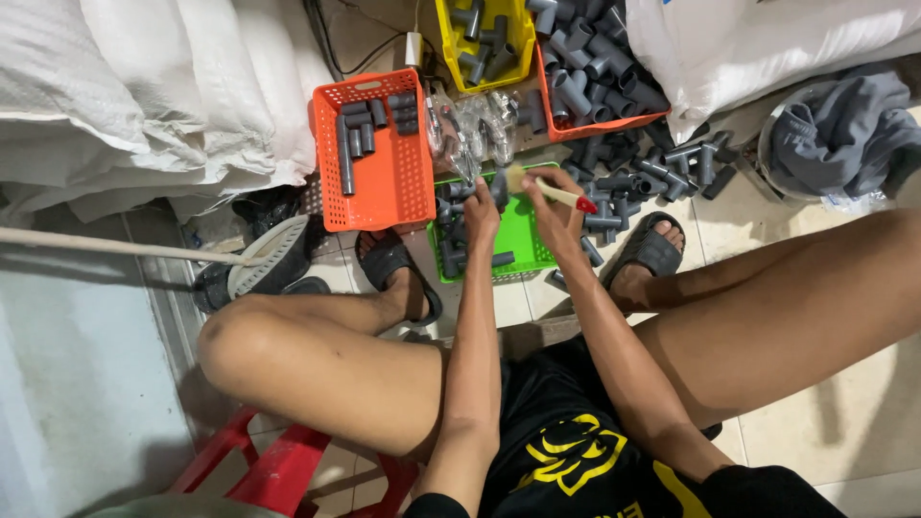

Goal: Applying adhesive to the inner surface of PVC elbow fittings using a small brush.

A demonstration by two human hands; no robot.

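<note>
Grey plastic pipe fitting (498, 184), gripped closed in the left hand (481, 219) above the green basket (523, 240); right hand (554, 213), at 3 o'clock, clamps a red-handled brush (549, 188). Risk: bristles may smear fingers or the fitting slip.

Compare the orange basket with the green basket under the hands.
The orange basket is bigger and sits to the left; the green basket lies directly beneath the left hand and right hand. The orange one holds a few grey pipe pieces lined up at its far end; the green one's pieces lie scattered. Both are perforated plastic baskets on the tiled floor.
</note>
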